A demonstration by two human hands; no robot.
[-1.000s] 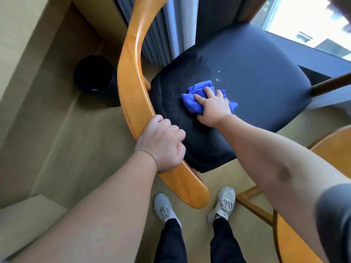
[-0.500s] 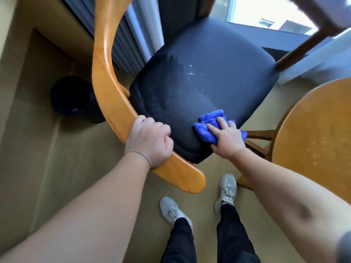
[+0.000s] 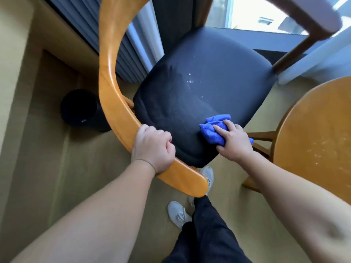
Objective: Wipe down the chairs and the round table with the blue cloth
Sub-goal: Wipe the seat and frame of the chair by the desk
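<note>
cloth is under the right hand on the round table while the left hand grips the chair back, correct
Not quite. The head view shows the right hand holding the cloth on the chair's black seat, not on the table beside it. The left hand does grip the chair back.

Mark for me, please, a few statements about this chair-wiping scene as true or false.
1. The left hand grips the chair's wooden back rail. True.
2. The right hand holds the blue cloth on the round table. False: it holds the blue cloth on the near edge of the dark seat; the round table stands to the right.
3. A black bin stands on the floor, left of the back rail. True.
4. Both hands hold the blue cloth. False: only the right hand does.
</note>
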